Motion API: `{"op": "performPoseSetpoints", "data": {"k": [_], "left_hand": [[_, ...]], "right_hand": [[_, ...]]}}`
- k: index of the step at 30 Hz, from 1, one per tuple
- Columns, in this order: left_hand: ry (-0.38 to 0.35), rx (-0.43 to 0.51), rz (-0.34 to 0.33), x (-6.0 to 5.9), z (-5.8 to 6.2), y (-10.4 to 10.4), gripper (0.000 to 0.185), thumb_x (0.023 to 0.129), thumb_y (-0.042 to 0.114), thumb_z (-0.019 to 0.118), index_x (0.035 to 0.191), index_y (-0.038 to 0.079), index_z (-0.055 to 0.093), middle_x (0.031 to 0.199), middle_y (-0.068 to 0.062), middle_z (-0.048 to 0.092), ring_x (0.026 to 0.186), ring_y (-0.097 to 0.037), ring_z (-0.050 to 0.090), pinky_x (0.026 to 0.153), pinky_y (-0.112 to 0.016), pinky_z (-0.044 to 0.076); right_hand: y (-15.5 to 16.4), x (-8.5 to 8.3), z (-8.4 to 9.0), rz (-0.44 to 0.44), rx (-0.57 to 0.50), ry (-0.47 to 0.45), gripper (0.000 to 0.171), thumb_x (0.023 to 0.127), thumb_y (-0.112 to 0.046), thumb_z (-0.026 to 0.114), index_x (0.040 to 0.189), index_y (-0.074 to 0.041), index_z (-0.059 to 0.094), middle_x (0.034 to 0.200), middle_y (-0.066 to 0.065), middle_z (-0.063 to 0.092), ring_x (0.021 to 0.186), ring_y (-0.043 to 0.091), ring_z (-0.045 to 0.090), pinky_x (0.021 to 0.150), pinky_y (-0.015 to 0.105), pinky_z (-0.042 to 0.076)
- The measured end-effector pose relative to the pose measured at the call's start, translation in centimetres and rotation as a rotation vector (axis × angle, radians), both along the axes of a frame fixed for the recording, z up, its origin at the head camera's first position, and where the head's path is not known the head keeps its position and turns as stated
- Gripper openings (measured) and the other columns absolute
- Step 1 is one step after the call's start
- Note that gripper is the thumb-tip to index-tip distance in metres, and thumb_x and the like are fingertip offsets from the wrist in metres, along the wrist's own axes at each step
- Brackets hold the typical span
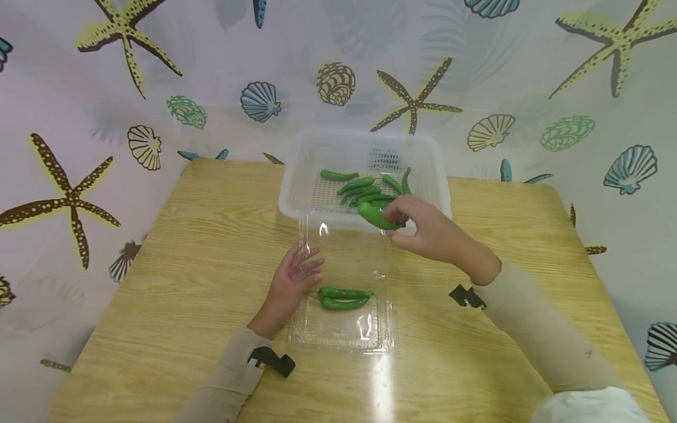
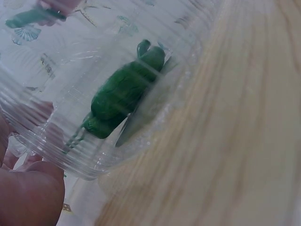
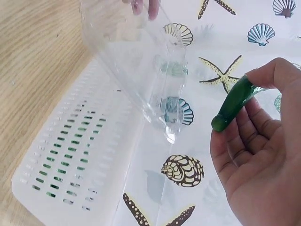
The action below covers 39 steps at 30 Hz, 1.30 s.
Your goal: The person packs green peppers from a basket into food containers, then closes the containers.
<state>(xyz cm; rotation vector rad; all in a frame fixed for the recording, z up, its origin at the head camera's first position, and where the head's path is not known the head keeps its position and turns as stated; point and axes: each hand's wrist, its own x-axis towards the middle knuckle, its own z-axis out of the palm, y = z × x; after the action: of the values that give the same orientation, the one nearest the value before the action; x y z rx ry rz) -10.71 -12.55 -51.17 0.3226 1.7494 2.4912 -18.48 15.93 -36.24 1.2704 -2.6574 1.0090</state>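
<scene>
My right hand [image 1: 423,226] pinches a green pepper [image 1: 378,216] just above the front rim of the white perforated basket [image 1: 298,191]; the right wrist view shows the pepper [image 3: 233,104] between thumb and fingers. Several more green peppers [image 1: 365,188] lie in the basket. A clear plastic clamshell box [image 1: 344,329] stands open on the table in front of the basket, with two green peppers [image 1: 344,298] in its tray. My left hand [image 1: 293,276] holds the box's left edge and raised lid. Through the plastic the left wrist view shows the peppers [image 2: 124,94].
The wooden table [image 1: 185,264] is ringed by a curtain [image 1: 106,88] printed with starfish and shells. The basket sits at the table's far edge, and bare wood lies to the left and right of the box.
</scene>
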Motion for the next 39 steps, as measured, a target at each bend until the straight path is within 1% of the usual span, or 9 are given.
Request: {"op": "performPoseSetpoints", "data": {"k": [3,9,14,17,20,24,29,36,39], "left_hand": [[0.005,-0.009,-0.002,0.0,-0.1,-0.1,0.079,0.083,-0.011,0.060,0.147,0.007,0.018,0.141,-0.030,0.030,0.122,-0.036,0.045,0.095,-0.035,0.047],[-0.003,-0.004,-0.001,0.0,-0.1,-0.1,0.079,0.083,-0.010,0.061,0.147,0.010,0.019,0.141,-0.028,0.031,0.122,-0.034,0.045,0.095,-0.035,0.046],[-0.012,0.008,0.005,0.2,0.1,-0.1,0.081,0.082,-0.011,0.062,0.147,0.009,0.018,0.142,-0.025,0.033,0.122,-0.038,0.043,0.096,-0.035,0.046],[-0.017,0.006,0.009,0.2,0.2,-0.1,0.081,0.082,-0.011,0.061,0.147,0.009,0.017,0.142,-0.024,0.034,0.123,-0.039,0.042,0.097,-0.035,0.045],[-0.020,0.005,0.012,0.2,0.2,-0.1,0.081,0.082,-0.012,0.061,0.147,0.008,0.018,0.142,-0.024,0.034,0.123,-0.040,0.041,0.098,-0.036,0.045],[-0.018,0.007,0.012,0.1,0.1,-0.2,0.080,0.083,-0.012,0.060,0.147,0.008,0.018,0.142,-0.027,0.032,0.123,-0.040,0.042,0.097,-0.038,0.045],[-0.014,0.004,0.006,0.1,0.0,-0.1,0.079,0.083,-0.012,0.060,0.147,0.010,0.019,0.142,-0.027,0.031,0.123,-0.038,0.043,0.096,-0.036,0.046],[-0.021,0.003,-0.001,0.2,0.3,-0.1,0.080,0.083,-0.011,0.061,0.147,0.011,0.019,0.142,-0.025,0.032,0.124,-0.038,0.042,0.096,-0.035,0.046],[-0.023,-0.003,-0.001,0.2,0.3,-0.1,0.080,0.083,-0.011,0.061,0.147,0.011,0.019,0.142,-0.023,0.033,0.123,-0.037,0.042,0.095,-0.036,0.047]], "right_hand": [[-0.7,1.0,-0.4,0.054,0.031,-0.003,0.020,0.080,-0.012,0.065,0.099,-0.011,0.058,0.093,-0.003,0.057,0.084,0.012,0.052,0.073,0.033,0.051],[-1.9,2.6,-1.5,0.121,0.061,0.005,0.019,0.078,-0.014,0.065,0.096,-0.016,0.059,0.089,-0.009,0.054,0.082,0.005,0.051,0.070,0.025,0.050],[-2.7,3.5,-2.8,0.180,0.100,0.036,0.019,0.077,-0.016,0.064,0.095,-0.017,0.060,0.086,-0.010,0.054,0.080,0.006,0.050,0.070,0.023,0.048],[-3.1,4.2,-3.8,0.221,0.169,0.005,0.019,0.079,-0.019,0.063,0.097,-0.017,0.060,0.090,-0.010,0.055,0.082,0.006,0.051,0.073,0.021,0.048],[-3.6,4.9,-4.7,0.252,0.248,-0.063,0.018,0.082,-0.022,0.062,0.099,-0.017,0.061,0.093,-0.009,0.056,0.085,0.006,0.051,0.077,0.021,0.048],[-4.1,5.6,-5.6,0.277,0.310,-0.129,0.018,0.083,-0.022,0.063,0.100,-0.015,0.062,0.094,-0.007,0.057,0.084,0.009,0.053,0.075,0.020,0.049],[-4.6,6.1,-6.5,0.291,0.351,-0.148,0.017,0.081,-0.019,0.063,0.098,-0.015,0.063,0.092,-0.006,0.058,0.081,0.011,0.054,0.072,0.021,0.049],[-5.1,6.4,-7.8,0.331,0.419,-0.112,0.012,0.083,-0.021,0.063,0.093,-0.016,0.062,0.087,-0.007,0.056,0.078,0.006,0.049,0.069,0.020,0.048],[-5.2,6.7,-8.0,0.320,0.442,-0.086,0.013,0.084,-0.023,0.063,0.094,-0.016,0.063,0.089,-0.007,0.056,0.080,0.005,0.049,0.070,0.020,0.048]]}}
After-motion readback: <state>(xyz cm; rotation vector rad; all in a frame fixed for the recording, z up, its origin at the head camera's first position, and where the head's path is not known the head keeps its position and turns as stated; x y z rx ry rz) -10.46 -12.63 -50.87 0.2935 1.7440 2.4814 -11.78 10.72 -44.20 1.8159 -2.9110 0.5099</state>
